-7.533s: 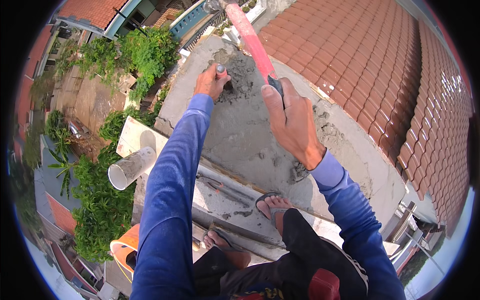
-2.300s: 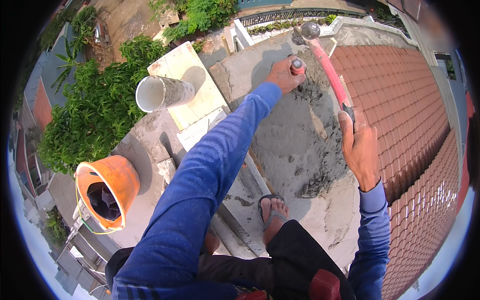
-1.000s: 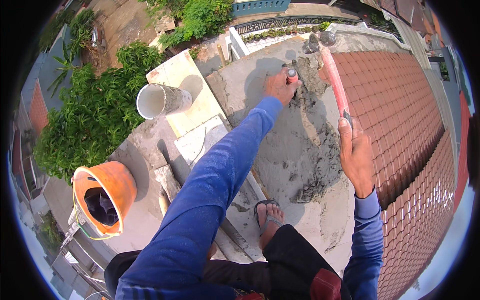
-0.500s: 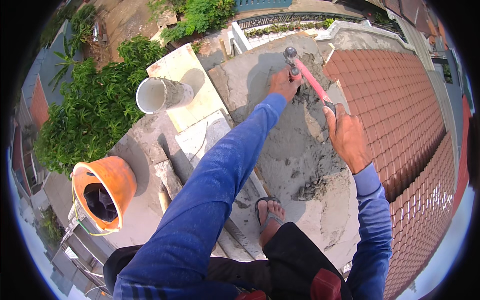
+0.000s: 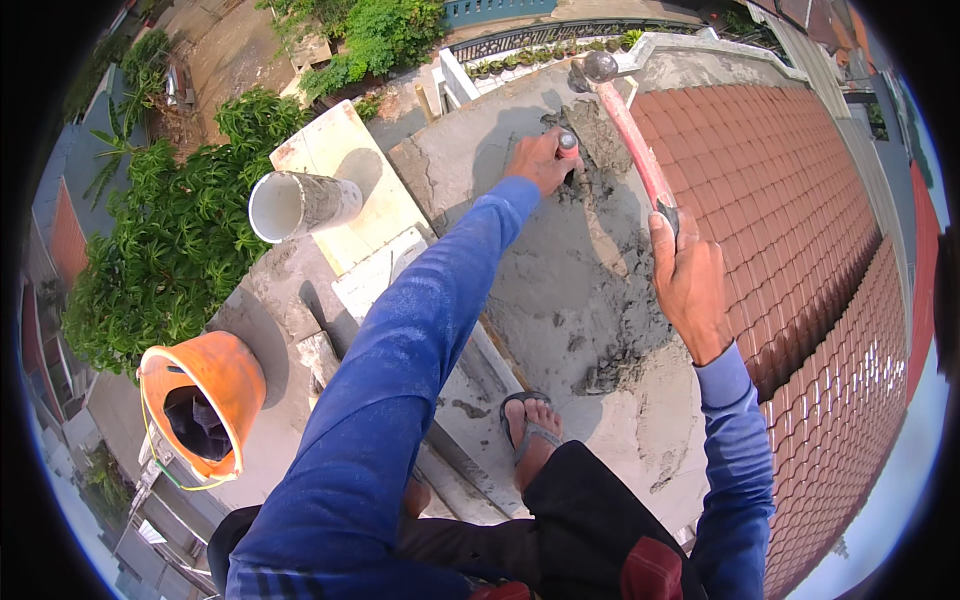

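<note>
My left hand (image 5: 537,165) is closed around an upright chisel (image 5: 568,145) with a reddish grip and a metal striking end. The chisel's tip is hidden below the fist, against the rough grey concrete slab (image 5: 535,285). A hammer (image 5: 640,152) with a worn pink-red handle and dark grip is wrapped in the fingers of my right hand (image 5: 692,295). Its rounded metal head is raised beyond the chisel, apart from it. Broken grey rubble (image 5: 612,365) and chipped patches lie between my hands and my sandalled foot (image 5: 530,425).
Red-brown roof tiles (image 5: 760,200) slope away at the right. On the left stand an orange bucket (image 5: 235,375) with dark contents and a mortar-smeared white pipe piece (image 5: 335,203), near a pale board (image 5: 375,215). Leafy trees (image 5: 190,215) grow past the slab's left edge.
The hammer has swung up and away from the chisel's striking end, where its head was close before. My left hand keeps its hold on the chisel. The whole view has shifted slightly.
</note>
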### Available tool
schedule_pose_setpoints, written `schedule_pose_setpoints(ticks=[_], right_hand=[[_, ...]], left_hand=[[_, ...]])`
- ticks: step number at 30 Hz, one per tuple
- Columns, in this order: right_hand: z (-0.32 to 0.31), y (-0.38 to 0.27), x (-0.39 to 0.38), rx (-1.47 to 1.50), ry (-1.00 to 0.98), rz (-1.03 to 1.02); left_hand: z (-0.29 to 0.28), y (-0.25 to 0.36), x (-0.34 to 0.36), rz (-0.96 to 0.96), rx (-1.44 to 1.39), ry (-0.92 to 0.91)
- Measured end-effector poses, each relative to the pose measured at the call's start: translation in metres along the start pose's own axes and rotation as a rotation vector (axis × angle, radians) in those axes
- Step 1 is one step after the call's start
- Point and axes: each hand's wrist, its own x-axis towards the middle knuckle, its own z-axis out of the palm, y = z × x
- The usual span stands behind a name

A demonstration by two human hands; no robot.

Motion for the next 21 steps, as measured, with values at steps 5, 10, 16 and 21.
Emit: schedule_pose_setpoints(ticks=[5,10,16,21], right_hand=[[0.03,0.045,-0.003,-0.091,-0.047,0.001],[0.014,0.054,-0.036,0.081,0.074,0.153],[0.028,0.07,-0.106,0.266,0.139,0.288],[0.086,0.093,-0.21,0.161,0.127,0.417]], left_hand=[[0.016,-0.004,-0.001,0.014,0.164,-0.079],[0.005,0.008,-0.005,0.079,0.078,0.073],[-0.133,0.09,-0.037,0.106,-0.044,0.073],[-0.201,0.129,-0.133,-0.125,-0.114,-0.321]])
